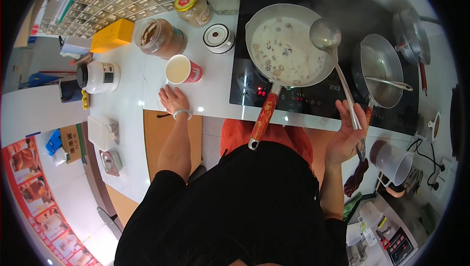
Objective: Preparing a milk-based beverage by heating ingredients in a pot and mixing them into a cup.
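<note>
My right hand (347, 132) holds the handle of a steel ladle (326, 34), its bowl up over the right rim of a pan (290, 51) of whitish liquid with small round pieces. The pan sits on the black glass cooktop, its red handle (264, 119) pointing towards me. My left hand (173, 100) lies flat on the white counter, fingers spread, just below a red and white paper cup (183, 69). The cup's inside looks pale; whether it holds anything I cannot tell. A second pan (381, 67) with a metal utensil (389, 82) in it stands at the right.
Left of the cooktop (293, 108) stand a lidded white pot (219, 38), an open brown-filled jar (161, 38), a yellow-lidded jar (192, 9) and a black-lidded tub (99, 77). A small pan (411, 38) lies far right. A plastic measuring jug (391, 163) stands lower right.
</note>
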